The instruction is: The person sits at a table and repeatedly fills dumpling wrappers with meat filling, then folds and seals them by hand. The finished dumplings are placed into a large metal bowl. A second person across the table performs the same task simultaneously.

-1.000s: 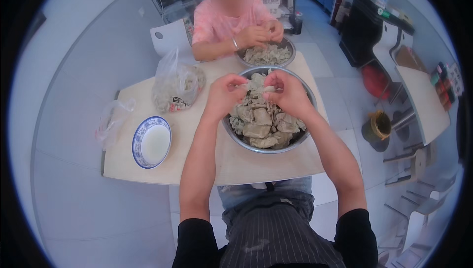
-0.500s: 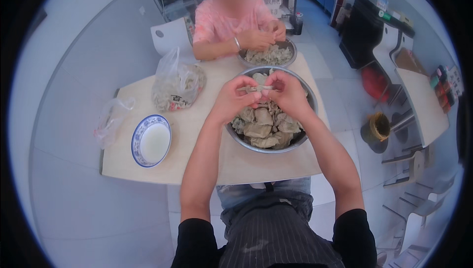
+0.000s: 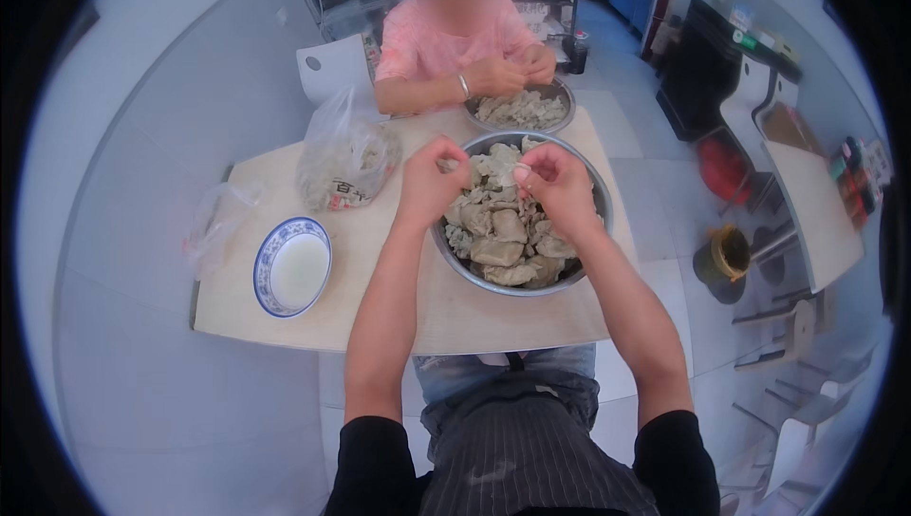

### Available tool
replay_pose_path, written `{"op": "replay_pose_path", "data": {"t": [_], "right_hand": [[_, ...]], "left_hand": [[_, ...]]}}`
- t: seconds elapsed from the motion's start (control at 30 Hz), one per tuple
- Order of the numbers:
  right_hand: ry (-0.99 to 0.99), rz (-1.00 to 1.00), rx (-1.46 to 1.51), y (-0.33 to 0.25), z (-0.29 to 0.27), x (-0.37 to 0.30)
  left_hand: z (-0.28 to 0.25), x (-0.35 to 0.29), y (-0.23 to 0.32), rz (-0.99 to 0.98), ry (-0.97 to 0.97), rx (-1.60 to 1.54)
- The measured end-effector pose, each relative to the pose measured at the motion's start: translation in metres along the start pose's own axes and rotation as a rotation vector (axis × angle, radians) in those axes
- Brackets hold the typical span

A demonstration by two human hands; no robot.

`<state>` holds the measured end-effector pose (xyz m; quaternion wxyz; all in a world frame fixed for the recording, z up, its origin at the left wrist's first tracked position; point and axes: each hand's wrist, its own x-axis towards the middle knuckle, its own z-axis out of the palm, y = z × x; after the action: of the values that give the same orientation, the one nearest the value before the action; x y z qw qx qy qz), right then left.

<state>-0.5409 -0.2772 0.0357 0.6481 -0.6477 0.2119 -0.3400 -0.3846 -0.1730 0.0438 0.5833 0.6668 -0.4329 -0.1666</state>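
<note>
Both hands are working over the big steel bowl [image 3: 590, 195]: left hand [image 3: 432, 184] and right hand [image 3: 550, 179] each pinching what looks like a pale scrap [image 3: 522, 171], fingers together.

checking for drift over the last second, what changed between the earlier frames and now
The left hand and right hand, pressed together over the big steel bowl earlier, have drawn slightly apart, each pinching a small pale piece. No clear new grasp or release. The blue-rimmed bowl, plastic bag and the person opposite stayed as they were.
</note>
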Motion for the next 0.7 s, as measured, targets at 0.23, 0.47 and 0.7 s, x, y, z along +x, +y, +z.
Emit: {"op": "replay_pose_path", "data": {"t": [0.23, 0.47, 0.7], "right_hand": [[-0.073, 0.036, 0.027, 0.002, 0.004, 0.009], [-0.141, 0.033, -0.08, -0.004, 0.002, 0.009], [-0.197, 0.025, -0.19, -0.012, 0.0, 0.017]], "left_hand": [[0.008, -0.003, 0.002, 0.166, -0.208, 0.073], [-0.007, 0.006, -0.004, 0.159, -0.058, 0.123], [0.004, -0.003, 0.009, 0.126, -0.165, 0.069]]}}
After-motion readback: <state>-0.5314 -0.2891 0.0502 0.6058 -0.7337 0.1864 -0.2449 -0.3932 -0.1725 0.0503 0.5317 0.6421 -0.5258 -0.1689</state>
